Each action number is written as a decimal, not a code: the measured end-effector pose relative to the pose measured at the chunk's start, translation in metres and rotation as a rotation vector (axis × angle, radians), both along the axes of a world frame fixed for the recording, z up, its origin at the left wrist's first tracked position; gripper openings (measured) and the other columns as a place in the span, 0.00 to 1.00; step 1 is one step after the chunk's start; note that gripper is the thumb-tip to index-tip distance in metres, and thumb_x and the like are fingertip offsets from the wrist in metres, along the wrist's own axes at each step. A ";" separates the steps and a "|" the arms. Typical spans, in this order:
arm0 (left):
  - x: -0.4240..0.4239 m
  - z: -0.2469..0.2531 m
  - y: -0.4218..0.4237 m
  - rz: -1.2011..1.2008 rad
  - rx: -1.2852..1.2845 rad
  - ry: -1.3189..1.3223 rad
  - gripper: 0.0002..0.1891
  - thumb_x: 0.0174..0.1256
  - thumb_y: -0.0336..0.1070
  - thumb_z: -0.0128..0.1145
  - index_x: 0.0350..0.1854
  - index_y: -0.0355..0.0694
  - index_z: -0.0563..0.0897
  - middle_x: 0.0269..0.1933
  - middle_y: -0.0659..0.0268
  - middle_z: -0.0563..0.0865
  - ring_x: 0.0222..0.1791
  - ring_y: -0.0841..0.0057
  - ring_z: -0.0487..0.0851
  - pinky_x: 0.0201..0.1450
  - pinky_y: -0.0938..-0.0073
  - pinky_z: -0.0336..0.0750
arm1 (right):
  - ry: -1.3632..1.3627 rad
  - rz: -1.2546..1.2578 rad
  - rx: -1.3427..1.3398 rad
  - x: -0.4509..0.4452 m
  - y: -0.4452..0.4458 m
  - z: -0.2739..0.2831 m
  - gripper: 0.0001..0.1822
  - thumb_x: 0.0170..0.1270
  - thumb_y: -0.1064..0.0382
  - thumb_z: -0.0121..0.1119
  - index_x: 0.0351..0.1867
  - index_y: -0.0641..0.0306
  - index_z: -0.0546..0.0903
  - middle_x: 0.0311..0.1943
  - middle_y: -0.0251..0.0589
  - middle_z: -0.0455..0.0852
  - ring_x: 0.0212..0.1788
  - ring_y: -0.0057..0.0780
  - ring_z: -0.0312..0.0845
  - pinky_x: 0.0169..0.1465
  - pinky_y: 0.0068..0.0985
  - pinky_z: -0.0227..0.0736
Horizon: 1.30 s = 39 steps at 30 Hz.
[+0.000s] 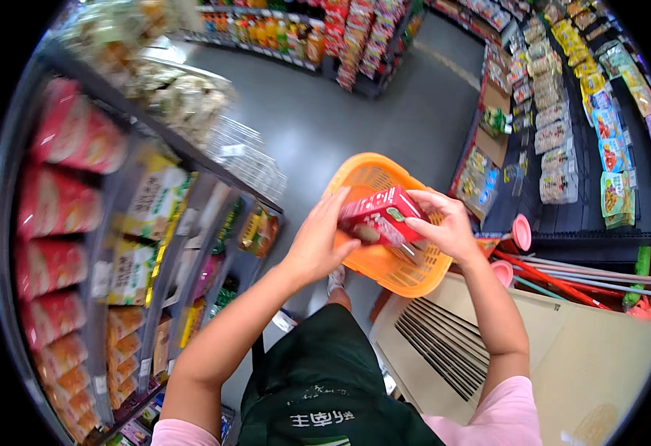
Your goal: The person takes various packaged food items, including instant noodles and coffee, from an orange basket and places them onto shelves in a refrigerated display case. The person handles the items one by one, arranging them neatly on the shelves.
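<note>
Between my two hands is a red printed carton (pixel 384 216), held tilted over an orange plastic basket (pixel 370 161). My left hand (pixel 320 237) touches the carton's left end, its thumb reaching under it. On the right end, the fingers and thumb of my right hand (pixel 442 223) grip a corner. Below the carton, part of the basket's inside shows, with a blurred flat item (pixel 409 253) lying in it; the rest is hidden by the carton and hands. What supports the basket cannot be made out.
A shelf (pixel 192 156) of packaged foods rises close on my left, beside a wire rack (pixel 247 150). Snack shelves (pixel 526 206) stand on the right. Below them are a beige vented cabinet (pixel 532 357) and several plungers and poles (pixel 559 279). Grey floor (pixel 314 106) runs ahead towards a drinks shelf (pixel 270 50).
</note>
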<state>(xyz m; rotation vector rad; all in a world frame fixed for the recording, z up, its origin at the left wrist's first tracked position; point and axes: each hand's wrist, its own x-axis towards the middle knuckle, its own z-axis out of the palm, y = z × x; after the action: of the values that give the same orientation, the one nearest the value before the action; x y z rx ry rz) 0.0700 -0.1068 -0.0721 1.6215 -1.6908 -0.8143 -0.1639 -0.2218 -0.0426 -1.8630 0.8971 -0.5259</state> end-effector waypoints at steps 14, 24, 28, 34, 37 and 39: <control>0.122 0.242 0.330 0.457 -0.400 0.681 0.19 0.70 0.35 0.58 0.57 0.36 0.68 0.53 0.67 0.77 0.54 0.84 0.73 0.58 0.76 0.70 | -0.677 0.609 0.206 0.225 0.231 0.248 0.32 0.58 0.66 0.69 0.63 0.64 0.67 0.52 0.40 0.81 0.53 0.22 0.78 0.53 0.19 0.74; 0.223 0.383 0.427 0.864 -0.819 -0.138 0.21 0.59 0.26 0.66 0.54 0.34 0.75 0.45 0.61 0.86 0.44 0.74 0.85 0.46 0.75 0.80 | -0.957 0.839 -0.665 0.361 0.326 0.402 0.26 0.63 0.67 0.60 0.63 0.60 0.69 0.55 0.45 0.81 0.51 0.31 0.81 0.46 0.27 0.82; 0.275 0.363 0.416 0.905 -0.754 -0.039 0.21 0.58 0.28 0.68 0.54 0.36 0.76 0.46 0.64 0.84 0.43 0.77 0.83 0.43 0.77 0.80 | -0.848 0.684 -0.584 0.384 0.328 0.382 0.28 0.64 0.67 0.58 0.65 0.68 0.66 0.58 0.51 0.79 0.46 0.31 0.84 0.48 0.27 0.79; 0.279 0.348 0.393 0.949 -0.673 0.151 0.22 0.58 0.32 0.69 0.54 0.35 0.77 0.45 0.63 0.83 0.39 0.77 0.84 0.40 0.79 0.79 | -0.770 0.646 -0.535 0.395 0.324 0.295 0.30 0.61 0.64 0.59 0.63 0.73 0.67 0.52 0.61 0.80 0.51 0.49 0.80 0.53 0.37 0.75; 0.276 0.355 0.395 0.942 -0.599 0.175 0.22 0.59 0.32 0.69 0.55 0.36 0.77 0.45 0.64 0.83 0.39 0.78 0.83 0.41 0.79 0.78 | -0.646 0.581 -0.539 0.389 0.331 0.283 0.30 0.59 0.63 0.59 0.63 0.72 0.68 0.55 0.60 0.77 0.58 0.53 0.73 0.60 0.39 0.68; 0.273 0.358 0.396 0.916 -0.564 0.184 0.23 0.59 0.33 0.69 0.56 0.36 0.77 0.45 0.64 0.83 0.39 0.79 0.83 0.43 0.80 0.78 | -0.703 0.555 -0.530 0.389 0.334 0.276 0.29 0.59 0.64 0.59 0.62 0.71 0.69 0.54 0.59 0.78 0.58 0.53 0.72 0.61 0.39 0.68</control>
<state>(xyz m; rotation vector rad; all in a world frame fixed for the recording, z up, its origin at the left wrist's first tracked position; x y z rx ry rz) 0.3432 0.2888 0.2857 1.5886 -0.7699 -0.0114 0.2253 0.1118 0.2338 -2.0453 -0.2526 -1.0320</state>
